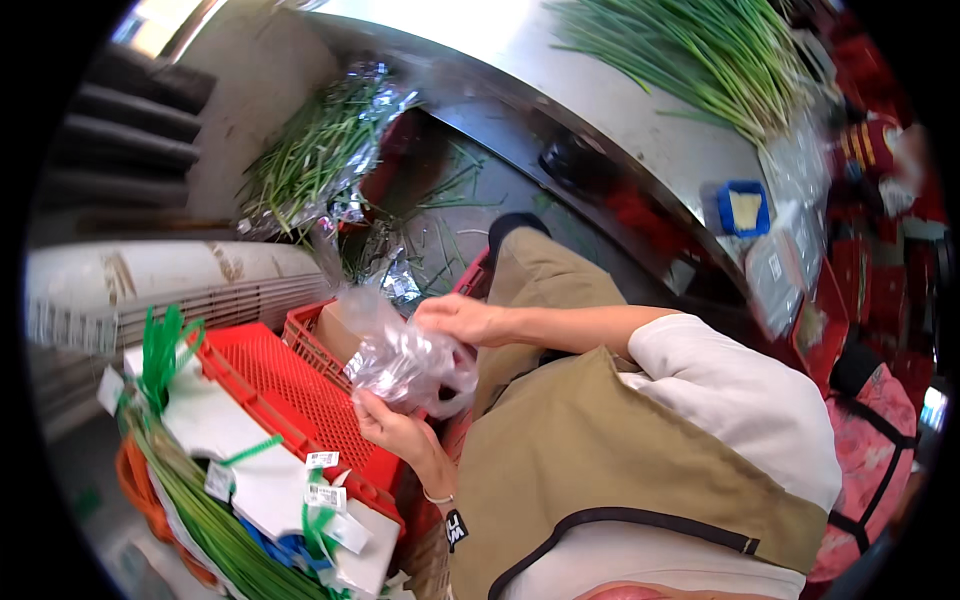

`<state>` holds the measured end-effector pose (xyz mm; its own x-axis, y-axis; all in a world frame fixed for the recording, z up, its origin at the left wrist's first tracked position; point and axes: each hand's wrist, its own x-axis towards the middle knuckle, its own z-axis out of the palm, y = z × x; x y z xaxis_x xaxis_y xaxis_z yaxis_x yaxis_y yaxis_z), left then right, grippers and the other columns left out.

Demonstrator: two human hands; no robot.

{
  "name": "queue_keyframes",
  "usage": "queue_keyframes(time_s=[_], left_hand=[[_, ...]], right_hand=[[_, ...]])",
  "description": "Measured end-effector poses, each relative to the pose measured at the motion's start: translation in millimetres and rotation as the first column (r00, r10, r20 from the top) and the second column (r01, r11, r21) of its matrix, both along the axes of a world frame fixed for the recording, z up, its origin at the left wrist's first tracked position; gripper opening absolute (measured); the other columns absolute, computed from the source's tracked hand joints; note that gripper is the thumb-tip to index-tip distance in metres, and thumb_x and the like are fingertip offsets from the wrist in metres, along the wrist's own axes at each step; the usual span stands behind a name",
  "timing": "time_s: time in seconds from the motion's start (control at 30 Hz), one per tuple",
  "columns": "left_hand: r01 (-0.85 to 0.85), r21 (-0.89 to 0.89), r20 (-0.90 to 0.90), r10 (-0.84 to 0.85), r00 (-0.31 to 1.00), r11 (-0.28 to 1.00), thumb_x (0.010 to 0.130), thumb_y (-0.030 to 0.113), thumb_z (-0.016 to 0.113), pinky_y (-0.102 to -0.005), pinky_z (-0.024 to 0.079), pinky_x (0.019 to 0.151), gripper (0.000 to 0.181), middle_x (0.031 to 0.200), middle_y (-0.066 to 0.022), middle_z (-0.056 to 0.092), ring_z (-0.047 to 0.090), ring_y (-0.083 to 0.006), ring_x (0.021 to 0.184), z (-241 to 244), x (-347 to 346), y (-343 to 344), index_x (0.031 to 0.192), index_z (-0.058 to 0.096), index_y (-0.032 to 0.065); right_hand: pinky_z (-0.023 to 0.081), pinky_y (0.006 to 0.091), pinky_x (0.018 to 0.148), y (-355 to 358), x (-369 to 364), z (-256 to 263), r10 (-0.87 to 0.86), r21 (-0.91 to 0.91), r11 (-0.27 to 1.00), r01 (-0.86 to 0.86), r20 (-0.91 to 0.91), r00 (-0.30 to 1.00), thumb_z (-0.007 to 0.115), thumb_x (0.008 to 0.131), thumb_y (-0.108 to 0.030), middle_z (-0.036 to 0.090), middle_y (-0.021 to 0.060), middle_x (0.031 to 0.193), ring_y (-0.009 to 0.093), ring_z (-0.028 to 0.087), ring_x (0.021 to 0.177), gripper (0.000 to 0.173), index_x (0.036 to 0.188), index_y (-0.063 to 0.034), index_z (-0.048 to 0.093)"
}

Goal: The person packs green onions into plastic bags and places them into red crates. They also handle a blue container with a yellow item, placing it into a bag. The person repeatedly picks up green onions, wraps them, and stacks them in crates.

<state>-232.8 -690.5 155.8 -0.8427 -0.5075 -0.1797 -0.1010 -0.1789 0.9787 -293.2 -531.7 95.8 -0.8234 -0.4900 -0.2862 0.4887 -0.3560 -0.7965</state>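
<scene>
A crumpled clear plastic bag [416,367] hangs between my two hands, above a red crate. My left hand [394,431], with a bracelet at the wrist, pinches the bag's lower left edge. My right hand [459,319] grips its upper edge, fingers curled and fingertips partly hidden. Part of a brown cardboard piece [339,330] shows in the red plastic crate [300,341] behind the bag.
To the left are a red perforated crate [289,375], white foam boxes [217,412] and green stalks [217,517] with tagged green ties. Cut greens [307,150] fill a foil-lined container ahead. A metal table [637,127] holds spring onions [705,67] and a blue container [744,208].
</scene>
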Motion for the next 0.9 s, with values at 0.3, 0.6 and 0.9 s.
queue_keyframes(time_s=[0.3,0.6,0.9], left_hand=[[0.263,-0.487,-0.071,-0.338,0.939,0.833,0.095,0.020,0.043,-0.0201,0.033,0.046,0.026,0.066,0.0012,0.049,0.042,-0.0051,0.055,-8.2,-107.2,104.5,0.082,0.054,-0.0006],[0.412,-0.002,0.031,-0.412,0.911,0.911,0.095,0.022,0.042,-0.0175,0.035,0.037,0.027,0.087,-0.0072,0.065,0.047,-0.0039,0.047,29.2,-147.4,199.5,0.094,0.059,0.0021],[-0.173,0.938,0.207,-0.084,0.975,0.302,0.086,0.022,0.053,-0.0434,0.035,0.100,0.033,0.114,-0.0242,0.051,0.047,-0.0342,0.109,-108.9,-108.7,168.8,0.104,0.051,-0.0055]], right_hand=[[0.045,0.0259,0.063,202.5,-25.8,-49.3,-0.653,0.207,0.758,0.619,0.246,0.717,0.039,0.093,-0.041,0.057,0.0018,0.077,0.010,0.054,0.069,0.037,0.096,-0.0065,0.052],[0.044,0.0399,0.083,253.7,-116.0,-34.5,0.191,-0.088,0.981,-0.171,0.537,0.822,0.060,0.082,-0.044,0.059,0.0131,0.102,0.023,0.055,0.098,0.049,0.105,-0.0007,0.053],[0.050,0.0381,0.078,285.4,-64.8,-54.0,-0.147,-0.329,0.827,0.455,0.655,0.741,0.050,0.089,-0.012,0.061,0.0116,0.098,0.022,0.062,0.087,0.015,0.097,0.0008,0.054]])
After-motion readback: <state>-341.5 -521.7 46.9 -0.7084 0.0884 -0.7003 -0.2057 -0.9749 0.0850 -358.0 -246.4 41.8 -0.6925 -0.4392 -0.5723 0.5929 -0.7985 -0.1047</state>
